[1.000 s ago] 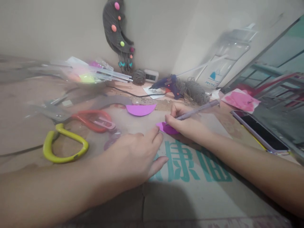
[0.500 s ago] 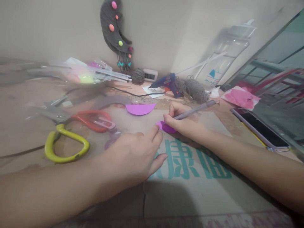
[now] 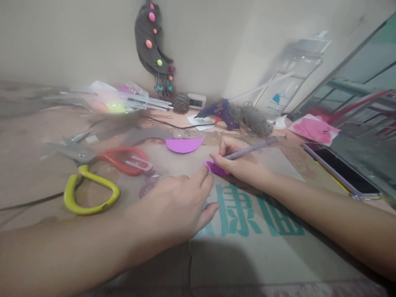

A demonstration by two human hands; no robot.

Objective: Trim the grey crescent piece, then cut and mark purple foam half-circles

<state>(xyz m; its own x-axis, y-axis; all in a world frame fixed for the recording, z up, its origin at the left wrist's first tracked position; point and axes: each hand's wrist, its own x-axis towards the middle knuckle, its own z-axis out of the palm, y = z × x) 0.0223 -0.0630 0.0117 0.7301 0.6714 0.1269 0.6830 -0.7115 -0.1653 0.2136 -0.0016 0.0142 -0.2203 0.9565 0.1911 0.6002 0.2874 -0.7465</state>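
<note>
My right hand [image 3: 239, 159] is closed around a greyish-purple pen [image 3: 250, 149], whose tip is hidden behind the fingers. Under that hand lies a small purple paper piece [image 3: 213, 167], partly covered. My left hand [image 3: 185, 202] rests on the board with its fingertips at the left edge of this piece and its thumb spread apart. Just beyond the hands lies a second purple paper piece [image 3: 185, 145], a half circle. To the left are scissors [image 3: 93, 159] with one red and one yellow-green handle, their blades apart. A pink hair clip [image 3: 140, 163] lies across the red handle.
Along the wall stand a blue glue gun [image 3: 219, 113], grey yarn [image 3: 253, 119], a small white digital display [image 3: 197, 101] and a clear bottle [image 3: 292, 78]. A bowl of supplies [image 3: 114, 108] sits back left. A phone [image 3: 343, 169] lies right. A decorated grey crescent [image 3: 148, 45] hangs above.
The whole view has shifted slightly, so things appear a little lower. Both hands keep nearly the same pose at the purple paper piece, and the pen lies at about the same slant.
</note>
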